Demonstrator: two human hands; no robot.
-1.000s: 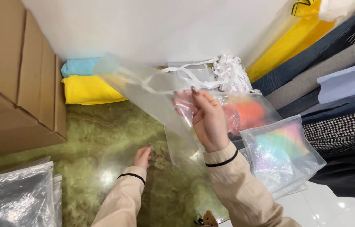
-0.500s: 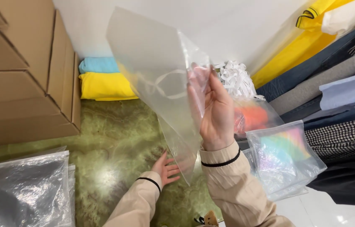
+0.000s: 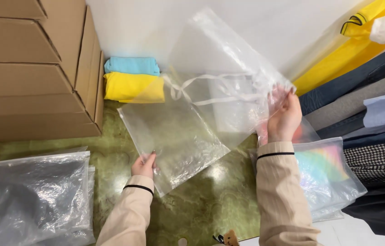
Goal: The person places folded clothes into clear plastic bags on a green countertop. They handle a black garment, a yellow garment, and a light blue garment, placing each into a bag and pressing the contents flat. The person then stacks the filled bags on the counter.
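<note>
Two hands on one clear plastic bag (image 3: 192, 136), stretched out flat-ish over the green marbled tabletop (image 3: 210, 205). Left hand (image 3: 144, 165) pinching the bag's near lower corner, fingers closed on the film, black band at the wrist. Right hand (image 3: 285, 118) up higher and off to the far side, gripping the opposite edge of the same bag – fingers curled into the plastic, so closed on it too. Bag hanging between the two, tilted, its upper part rising above the right hand against the white wall (image 3: 156, 27).

Beyond the left hand, past the bag: a folded yellow cloth (image 3: 133, 87) with a folded light-blue cloth (image 3: 131, 66) just behind it, both tucked beside a stack of cardboard boxes (image 3: 28, 68). Seen through the film, some white straps or handles (image 3: 210, 89) – can't tell what they belong to.

Outside the left forearm, near the lower corner of view: more plastic bags (image 3: 28, 200) with something dark inside. Just under and outside the right forearm: a packed bag with rainbow-coloured contents (image 3: 324, 175), lying against folded garments (image 3: 379, 118) in navy, grey, pale blue and a checked pattern. Further up on that side, some yellow fabric (image 3: 333, 64) leaning at the wall.
</note>
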